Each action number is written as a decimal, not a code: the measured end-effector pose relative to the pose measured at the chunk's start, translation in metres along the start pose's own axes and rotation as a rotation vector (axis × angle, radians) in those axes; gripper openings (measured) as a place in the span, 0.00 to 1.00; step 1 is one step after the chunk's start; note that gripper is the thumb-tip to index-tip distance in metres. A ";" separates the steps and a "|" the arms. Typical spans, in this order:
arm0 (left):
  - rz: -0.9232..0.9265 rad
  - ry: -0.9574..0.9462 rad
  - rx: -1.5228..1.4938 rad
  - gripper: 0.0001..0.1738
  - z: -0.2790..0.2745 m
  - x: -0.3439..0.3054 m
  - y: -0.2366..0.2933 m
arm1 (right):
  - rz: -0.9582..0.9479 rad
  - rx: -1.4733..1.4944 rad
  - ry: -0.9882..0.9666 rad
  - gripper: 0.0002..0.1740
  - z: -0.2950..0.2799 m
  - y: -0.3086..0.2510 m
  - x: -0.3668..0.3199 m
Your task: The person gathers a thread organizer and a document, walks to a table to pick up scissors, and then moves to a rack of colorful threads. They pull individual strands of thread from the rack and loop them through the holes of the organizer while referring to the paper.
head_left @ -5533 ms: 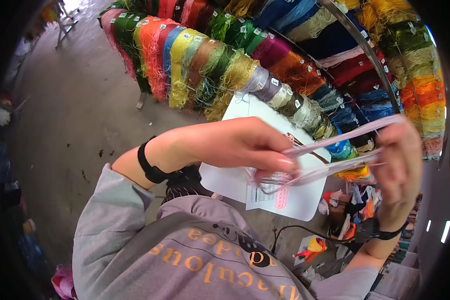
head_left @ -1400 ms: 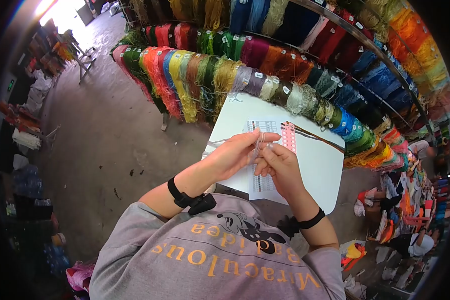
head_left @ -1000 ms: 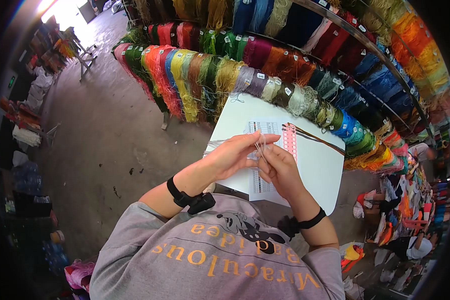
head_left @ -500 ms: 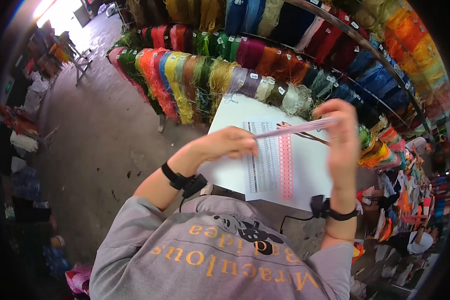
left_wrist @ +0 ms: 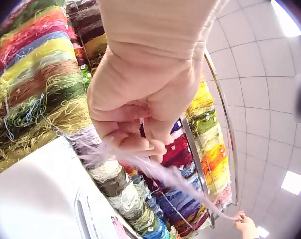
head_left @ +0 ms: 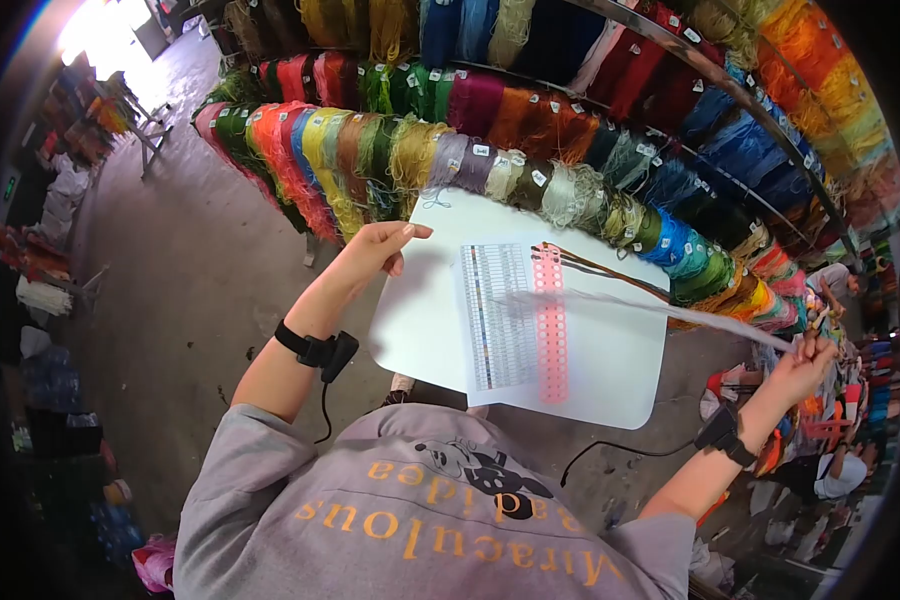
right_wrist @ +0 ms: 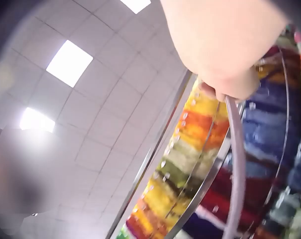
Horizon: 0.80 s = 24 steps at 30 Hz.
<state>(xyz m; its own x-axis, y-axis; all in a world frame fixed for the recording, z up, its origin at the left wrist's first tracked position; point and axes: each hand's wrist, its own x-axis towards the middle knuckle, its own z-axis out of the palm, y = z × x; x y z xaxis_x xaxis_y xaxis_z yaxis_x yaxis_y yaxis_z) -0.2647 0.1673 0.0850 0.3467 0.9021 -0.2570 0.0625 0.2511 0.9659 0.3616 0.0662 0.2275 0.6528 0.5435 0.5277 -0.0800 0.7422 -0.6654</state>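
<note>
My right hand (head_left: 806, 370), far out at the right in the head view, grips one end of a pale lilac thread bundle (head_left: 685, 312). The bundle stretches leftward through the air over the white board, its loose end blurred and frayed. In the right wrist view the lilac strand (right_wrist: 236, 164) hangs from the curled fingers. My left hand (head_left: 375, 252) is raised over the board's left edge with its fingers loosely bent and nothing held. From the left wrist, the frayed thread end (left_wrist: 155, 169) passes by the left fingertips (left_wrist: 158, 149).
On the white board (head_left: 610, 350) lie a printed chart (head_left: 497, 340) and a pink strip with holes (head_left: 551, 350), brown threads tied to its top. Racks of coloured thread skeins (head_left: 510, 120) curve around the far side. Another person (head_left: 835, 475) is at the right.
My hands were together working the lilac threads, then drew apart. The left hand has let go and moved left; the right hand has swung far right and lower, trailing the bundle.
</note>
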 end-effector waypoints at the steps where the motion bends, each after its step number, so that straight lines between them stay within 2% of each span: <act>1: -0.001 0.000 -0.002 0.22 0.007 0.006 -0.001 | 0.001 -0.001 -0.001 0.09 0.016 0.004 -0.011; 3: -0.025 0.000 -0.138 0.25 0.033 0.025 -0.005 | -0.021 -0.464 -0.032 0.11 0.071 0.023 -0.047; 4: -0.076 -0.064 -0.224 0.26 0.048 0.034 -0.008 | 0.091 -0.571 -0.001 0.13 0.080 0.053 -0.067; 5: -0.142 -0.103 -0.370 0.26 0.068 0.044 -0.013 | 0.109 -0.721 -0.184 0.11 0.085 0.085 -0.091; 6: -0.217 -0.134 -0.475 0.26 0.083 0.058 -0.026 | 0.213 -0.818 -0.409 0.12 0.092 0.112 -0.113; 8: -0.371 -0.140 -0.635 0.25 0.113 0.075 -0.032 | 0.394 -0.823 -0.614 0.11 0.110 0.163 -0.162; 9: -0.445 -0.135 -0.700 0.25 0.124 0.086 -0.043 | 0.470 -0.735 -0.679 0.11 0.094 0.206 -0.184; 10: -0.448 -0.132 -0.701 0.25 0.133 0.094 -0.047 | 0.573 -0.695 -0.742 0.12 0.098 0.223 -0.202; 12: -0.541 -0.043 -0.780 0.25 0.147 0.107 -0.052 | 0.695 -0.680 -0.748 0.11 0.098 0.261 -0.228; 16: -0.581 -0.058 -0.798 0.25 0.159 0.117 -0.059 | 0.751 -0.690 -0.728 0.09 0.095 0.292 -0.245; 19: -0.590 -0.029 -0.783 0.22 0.166 0.120 -0.062 | 0.700 -0.773 -0.747 0.09 0.097 0.291 -0.246; 21: -0.565 -0.153 -0.808 0.18 0.167 0.127 -0.067 | 0.684 -0.779 -0.734 0.09 0.097 0.290 -0.245; 22: -0.562 -0.153 -0.811 0.18 0.168 0.129 -0.070 | 0.667 -0.785 -0.717 0.09 0.097 0.289 -0.245; 24: -0.497 -0.132 -0.522 0.15 0.171 0.130 -0.067 | 0.644 -0.800 -0.724 0.09 0.097 0.289 -0.243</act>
<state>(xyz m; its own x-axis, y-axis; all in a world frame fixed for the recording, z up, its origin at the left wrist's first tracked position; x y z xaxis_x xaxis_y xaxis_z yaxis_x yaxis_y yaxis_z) -0.0640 0.2078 -0.0078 0.5057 0.5961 -0.6236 -0.2005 0.7843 0.5871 0.1065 0.1865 -0.0417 0.0825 0.9965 -0.0116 0.4139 -0.0448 -0.9092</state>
